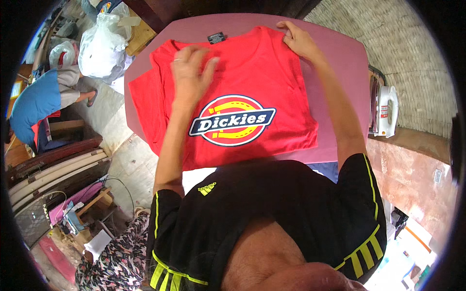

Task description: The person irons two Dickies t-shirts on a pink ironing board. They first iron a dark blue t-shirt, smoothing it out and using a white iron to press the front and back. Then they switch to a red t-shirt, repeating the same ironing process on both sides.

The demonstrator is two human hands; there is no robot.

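Observation:
A red T-shirt (272, 77) with a round printed emblem lies spread on a pink padded board (340, 63). A small black label shows at its collar on the far side. My left hand (190, 72) lies flat and blurred on the shirt's upper left, fingers spread, near the collar and left sleeve. At the upper right shoulder seam, my right hand (297, 41) pinches the fabric. Both forearms reach out over the shirt from my black top with yellow-green stripes.
A white clothes iron (386, 110) stands upright on a ledge just right of the board. White plastic bags (99, 46) sit at the far left. Another person in blue (36, 104) is at the left edge. Wooden slats and clutter fill the lower left.

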